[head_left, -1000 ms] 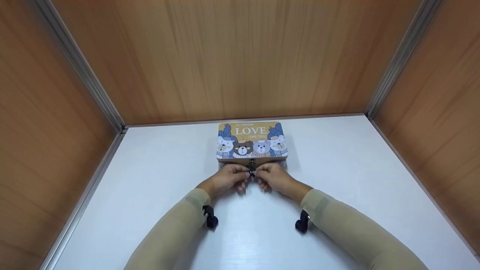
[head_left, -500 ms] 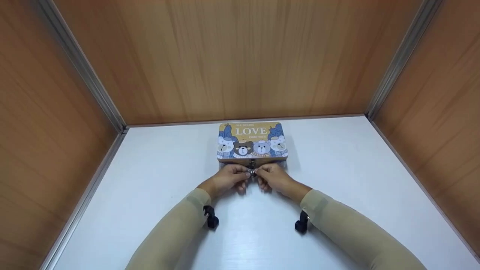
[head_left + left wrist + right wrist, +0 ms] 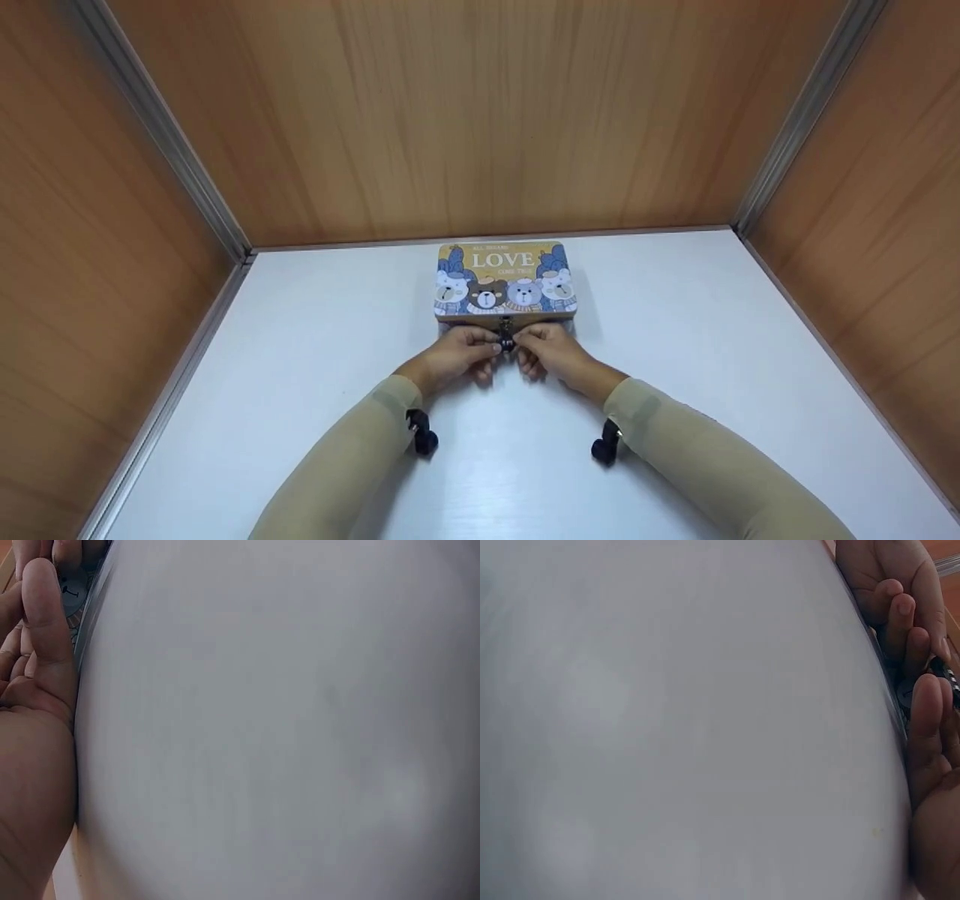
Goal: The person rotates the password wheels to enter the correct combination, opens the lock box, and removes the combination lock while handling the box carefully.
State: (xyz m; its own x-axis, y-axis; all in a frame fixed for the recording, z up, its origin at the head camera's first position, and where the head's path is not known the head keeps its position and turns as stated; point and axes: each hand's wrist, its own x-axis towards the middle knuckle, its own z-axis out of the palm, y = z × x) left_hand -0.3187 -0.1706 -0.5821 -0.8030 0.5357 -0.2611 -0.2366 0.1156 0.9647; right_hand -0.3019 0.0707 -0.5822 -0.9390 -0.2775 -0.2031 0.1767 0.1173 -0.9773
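A rectangular tin box (image 3: 504,279) with a yellow lid, the word LOVE and cartoon bears lies at the back of the table in the head view, its lid down. A metal clasp (image 3: 505,324) sits at the middle of its front. Just below hangs a small black combination padlock (image 3: 507,343), its white-marked dials partly visible in the right wrist view. My left hand (image 3: 454,354) pinches its left side between thumb and index finger. From the other side, my right hand (image 3: 558,352) has thumb and index finger on it. The fingers cover much of the padlock.
The white table (image 3: 315,337) is bounded by a wooden back panel (image 3: 487,120) and wooden side panels with metal corner strips. A black wrist camera (image 3: 423,435) hangs from the left sleeve, another (image 3: 606,444) from the right.
The padlock looked silvery half a second ago and shows dark now. The right fingers have shifted slightly at its side; the left hand and box stay nearly in place.
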